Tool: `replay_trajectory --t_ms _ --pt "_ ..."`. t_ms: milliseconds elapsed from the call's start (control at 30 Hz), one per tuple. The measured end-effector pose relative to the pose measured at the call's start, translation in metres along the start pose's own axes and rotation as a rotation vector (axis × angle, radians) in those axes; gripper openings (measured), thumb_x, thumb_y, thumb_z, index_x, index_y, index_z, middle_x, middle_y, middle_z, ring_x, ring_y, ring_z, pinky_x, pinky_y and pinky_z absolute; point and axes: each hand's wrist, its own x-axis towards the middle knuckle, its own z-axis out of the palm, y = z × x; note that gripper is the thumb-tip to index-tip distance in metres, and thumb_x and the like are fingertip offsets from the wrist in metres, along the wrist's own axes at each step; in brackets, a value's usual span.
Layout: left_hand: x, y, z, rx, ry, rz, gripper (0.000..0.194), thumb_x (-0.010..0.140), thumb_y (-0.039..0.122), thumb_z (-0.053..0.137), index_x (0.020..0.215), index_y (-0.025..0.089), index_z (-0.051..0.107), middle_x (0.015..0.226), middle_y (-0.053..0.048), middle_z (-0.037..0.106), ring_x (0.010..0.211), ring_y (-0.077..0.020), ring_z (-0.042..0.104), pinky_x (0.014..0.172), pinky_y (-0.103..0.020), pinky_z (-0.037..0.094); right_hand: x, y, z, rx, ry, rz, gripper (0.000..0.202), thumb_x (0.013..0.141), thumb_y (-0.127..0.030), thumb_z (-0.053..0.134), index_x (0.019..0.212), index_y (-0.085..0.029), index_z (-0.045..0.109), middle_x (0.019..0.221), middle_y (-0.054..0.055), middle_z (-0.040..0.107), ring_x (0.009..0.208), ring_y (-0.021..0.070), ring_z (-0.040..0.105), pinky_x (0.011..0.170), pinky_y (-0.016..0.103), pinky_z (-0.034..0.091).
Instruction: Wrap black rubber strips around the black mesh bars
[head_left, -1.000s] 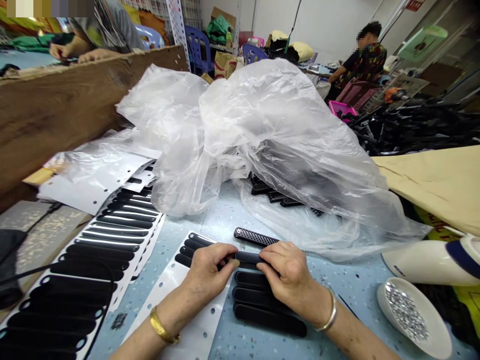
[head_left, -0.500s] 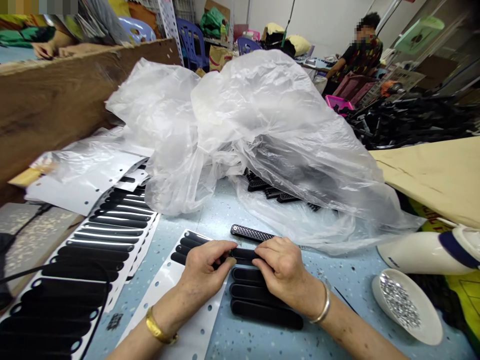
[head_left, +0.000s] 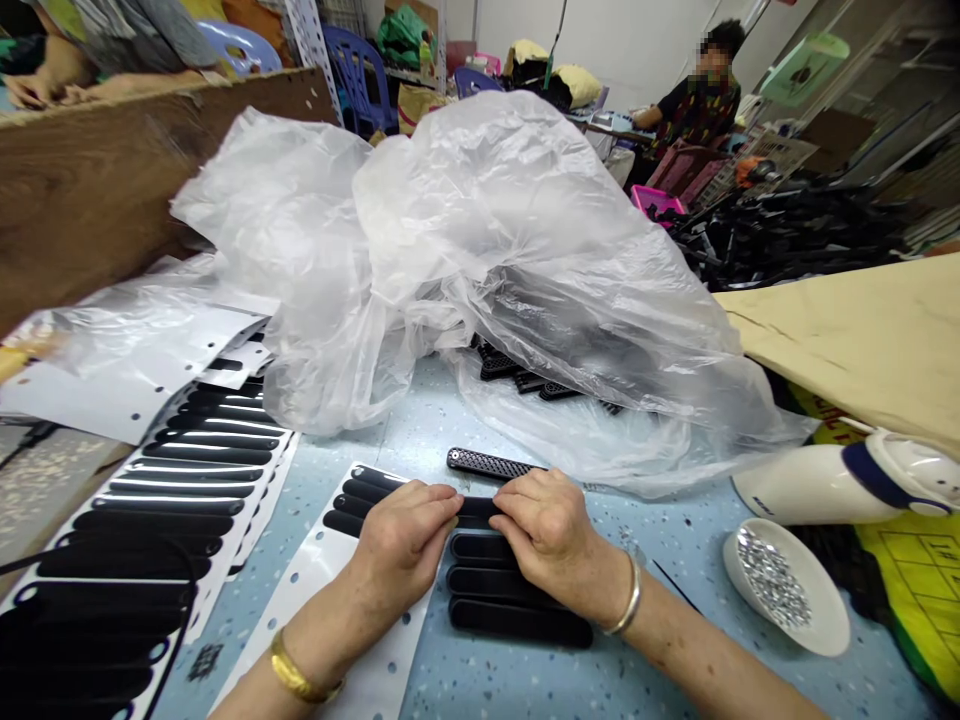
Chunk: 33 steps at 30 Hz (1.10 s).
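Here in the head view you have the black strip (head_left: 477,512) right between your two hands, well in from the table's far-left edge, where the wooden board (head_left: 135,190) stands. Your left hand (head_left: 409,535) is pinching its left end between thumb and fingers; your right hand (head_left: 551,540) pinches it further along, and those fingers hide the right end. So the long axis runs left to right, straight from one set of fingertips to the other, and neither hand is nearer: both are on it. Whether it rests on the table (head_left: 405,415) or is lifted a little, I can't tell. Just on your side of it, toward the table's near edge, which is out of the picture, three black pieces (head_left: 499,582) lie in a stack of rows, nearly parallel to it, their right parts partly covered by your right hand. Just beyond, the perforated bar (head_left: 491,463) slants slightly, its right end running behind your right knuckles. Under your left forearm goes the white sheet (head_left: 289,610), with dark strips (head_left: 367,490) at its far end. Over toward the table's right side, well apart from your fingers, sits the bowl (head_left: 834,620) of silvery bits (head_left: 772,580), with the white bottle (head_left: 802,490) lying just beyond it.
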Motion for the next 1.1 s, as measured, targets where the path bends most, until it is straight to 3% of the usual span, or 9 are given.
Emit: replay_trajectory --t_ms 133,333,633,1100 --pt "-0.007 -0.004 0.005 0.086 0.028 0.115 0.025 0.088 0.002 0.053 0.109 0.011 0.065 0.098 -0.012 0.072 0.083 -0.0208 0.066 0.072 -0.034 0.059 -0.004 0.006 -0.004 0.021 -0.007 -0.027 0.005 0.086 -0.014 0.066 0.087 -0.016 0.07 0.081 0.005 0.071 0.074 0.0198 0.062 0.068 0.034 0.043" --pt "-0.005 -0.003 0.004 0.109 0.056 0.159 0.024 0.088 0.002 0.054 0.108 0.01 0.065 0.097 -0.013 0.073 0.082 -0.0216 0.066 0.072 -0.034 0.059 -0.015 0.015 -0.011 0.062 0.018 -0.043 0.012 0.092 -0.013 0.059 0.095 -0.015 0.07 0.089 0.009 0.072 0.08 0.021 0.064 0.071 0.035 0.049" --pt "-0.003 -0.004 0.005 0.103 0.085 0.166 0.024 0.088 0.002 0.055 0.108 0.011 0.065 0.096 -0.012 0.073 0.082 -0.0203 0.068 0.074 -0.034 0.06 -0.025 0.029 -0.009 0.115 0.069 -0.158 0.02 0.092 -0.01 0.058 0.108 -0.015 0.069 0.103 0.01 0.074 0.086 0.0207 0.068 0.072 0.036 0.055" --pt "-0.005 -0.006 0.004 0.086 0.067 0.16 0.027 0.087 0.002 0.057 0.11 0.012 0.065 0.1 -0.012 0.074 0.086 -0.0207 0.069 0.079 -0.035 0.059 -0.027 0.032 -0.007 0.11 0.074 -0.193 0.019 0.093 -0.011 0.057 0.108 -0.014 0.069 0.105 0.011 0.074 0.088 0.0213 0.069 0.074 0.038 0.056"
